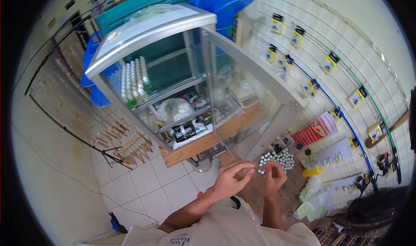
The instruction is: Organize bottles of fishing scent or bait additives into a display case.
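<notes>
My left hand [234, 178] is raised at the lower middle, its thumb and fingers curved and nearly meeting; whether something small is between them I cannot tell. Close to its right, my right hand [273, 176] has bent fingers pinched near the left fingertips, and any held item is too small to make out. Just behind the right hand, a dense group of small white-capped bottles [282, 159] stands on a worn brown wooden table [260, 194]. Similar bottles [131, 80] stand in rows on the upper shelf of a glass display cabinet [208, 18].
The cabinet's glass door [250, 93] stands open towards the table. Plastic bags [315, 199] lie at the table's right side, beside a yellow cylindrical item [312, 172]. Fishing rods [341, 112] lean along the wire wall rack. A black stand [107, 155] is at the left.
</notes>
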`<act>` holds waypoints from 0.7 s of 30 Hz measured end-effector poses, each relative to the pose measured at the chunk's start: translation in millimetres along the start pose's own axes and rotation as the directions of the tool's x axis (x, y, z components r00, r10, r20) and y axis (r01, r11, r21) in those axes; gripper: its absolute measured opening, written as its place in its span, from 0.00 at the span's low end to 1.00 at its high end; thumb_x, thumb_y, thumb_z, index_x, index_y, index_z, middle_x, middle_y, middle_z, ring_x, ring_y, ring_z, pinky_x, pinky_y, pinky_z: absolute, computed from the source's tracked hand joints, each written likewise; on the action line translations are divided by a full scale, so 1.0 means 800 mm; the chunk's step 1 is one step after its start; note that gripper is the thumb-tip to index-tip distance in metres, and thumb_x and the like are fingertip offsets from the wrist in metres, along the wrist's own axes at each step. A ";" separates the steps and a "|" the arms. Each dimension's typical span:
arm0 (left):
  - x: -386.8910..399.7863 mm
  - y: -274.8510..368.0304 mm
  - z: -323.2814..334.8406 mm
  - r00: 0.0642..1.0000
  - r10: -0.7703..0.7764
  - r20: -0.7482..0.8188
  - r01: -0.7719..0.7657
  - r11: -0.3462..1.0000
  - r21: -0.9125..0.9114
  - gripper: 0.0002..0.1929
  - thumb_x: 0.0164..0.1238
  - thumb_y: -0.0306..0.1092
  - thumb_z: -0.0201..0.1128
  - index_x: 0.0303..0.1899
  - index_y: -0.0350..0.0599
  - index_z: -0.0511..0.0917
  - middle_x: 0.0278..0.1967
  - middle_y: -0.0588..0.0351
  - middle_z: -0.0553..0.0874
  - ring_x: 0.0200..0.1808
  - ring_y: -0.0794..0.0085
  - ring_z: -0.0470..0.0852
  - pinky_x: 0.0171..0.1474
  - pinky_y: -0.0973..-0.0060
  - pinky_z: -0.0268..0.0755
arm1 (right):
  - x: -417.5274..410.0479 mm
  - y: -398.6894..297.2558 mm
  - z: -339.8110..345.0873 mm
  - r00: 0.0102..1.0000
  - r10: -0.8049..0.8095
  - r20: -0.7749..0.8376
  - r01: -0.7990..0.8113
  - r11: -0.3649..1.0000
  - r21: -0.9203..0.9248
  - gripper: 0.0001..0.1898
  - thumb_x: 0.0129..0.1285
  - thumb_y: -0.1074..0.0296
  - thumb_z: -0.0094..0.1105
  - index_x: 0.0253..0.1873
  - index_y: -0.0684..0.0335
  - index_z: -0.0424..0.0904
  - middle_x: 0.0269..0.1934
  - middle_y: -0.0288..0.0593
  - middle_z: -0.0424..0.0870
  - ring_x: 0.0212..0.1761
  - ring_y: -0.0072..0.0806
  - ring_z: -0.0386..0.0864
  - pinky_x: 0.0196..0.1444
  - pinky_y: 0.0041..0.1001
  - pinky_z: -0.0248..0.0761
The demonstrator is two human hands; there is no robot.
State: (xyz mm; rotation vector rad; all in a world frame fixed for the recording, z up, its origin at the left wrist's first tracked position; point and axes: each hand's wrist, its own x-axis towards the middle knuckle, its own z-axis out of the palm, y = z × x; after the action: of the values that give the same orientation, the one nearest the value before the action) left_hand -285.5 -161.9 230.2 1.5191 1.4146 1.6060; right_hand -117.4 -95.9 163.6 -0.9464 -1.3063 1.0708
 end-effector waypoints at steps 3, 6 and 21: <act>0.008 0.016 0.024 0.997 0.061 0.049 -0.059 0.997 -0.051 0.15 0.65 0.21 0.72 0.52 0.35 0.86 0.56 0.45 0.90 0.58 0.59 0.90 0.60 0.69 0.81 | 0.030 -0.011 0.002 1.000 0.006 -0.018 -0.005 0.997 0.076 0.10 0.74 0.77 0.62 0.55 0.72 0.84 0.48 0.45 0.88 0.48 0.28 0.86 0.52 0.26 0.78; 0.009 0.018 0.039 0.993 0.105 0.053 -0.105 0.994 -0.014 0.17 0.65 0.21 0.72 0.55 0.32 0.85 0.62 0.42 0.86 0.64 0.57 0.86 0.65 0.67 0.78 | 0.051 -0.013 0.013 0.992 -0.080 0.101 0.075 0.996 0.056 0.13 0.78 0.74 0.57 0.60 0.72 0.83 0.54 0.47 0.87 0.55 0.28 0.84 0.57 0.27 0.76; -0.032 0.017 -0.013 0.966 0.220 -0.134 -0.192 0.962 0.194 0.14 0.63 0.19 0.71 0.50 0.31 0.86 0.57 0.42 0.88 0.57 0.53 0.90 0.59 0.66 0.82 | 0.032 -0.025 0.047 0.893 -0.139 0.428 0.150 0.989 0.007 0.15 0.68 0.86 0.62 0.59 0.75 0.83 0.47 0.43 0.87 0.47 0.24 0.83 0.49 0.23 0.75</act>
State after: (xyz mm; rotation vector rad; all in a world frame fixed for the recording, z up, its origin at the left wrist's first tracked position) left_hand -285.5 -192.4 234.2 1.7269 1.5637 1.7945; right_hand -154.4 -78.4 192.0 -0.6355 -1.7263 1.1877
